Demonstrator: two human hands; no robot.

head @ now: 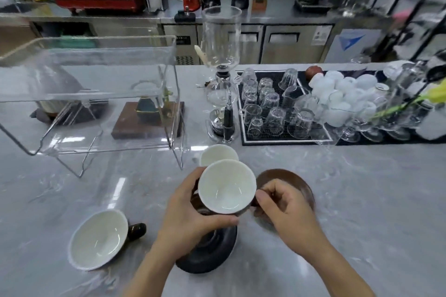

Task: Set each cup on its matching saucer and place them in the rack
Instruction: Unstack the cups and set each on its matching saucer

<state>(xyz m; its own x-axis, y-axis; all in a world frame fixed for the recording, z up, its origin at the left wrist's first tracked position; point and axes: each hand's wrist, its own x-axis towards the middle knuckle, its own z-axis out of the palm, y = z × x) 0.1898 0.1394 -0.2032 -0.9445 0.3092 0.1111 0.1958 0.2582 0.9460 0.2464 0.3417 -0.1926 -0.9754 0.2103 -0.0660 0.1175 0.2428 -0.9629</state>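
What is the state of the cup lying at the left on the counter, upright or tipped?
Tipped. The cup lies on its side on the counter, its white, empty inside facing the camera and its dark handle pointing right.

You hold one brown cup (227,187), white inside, upright above the black saucer (210,252). A brown saucer (286,177) lies just right of it. A second cup (218,155) stands behind; a third (99,239) lies tilted at left. The clear rack (96,94) stands rear left.

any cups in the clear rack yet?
No. The clear rack holds no cups; one cup is in both hands, two others sit on the counter.
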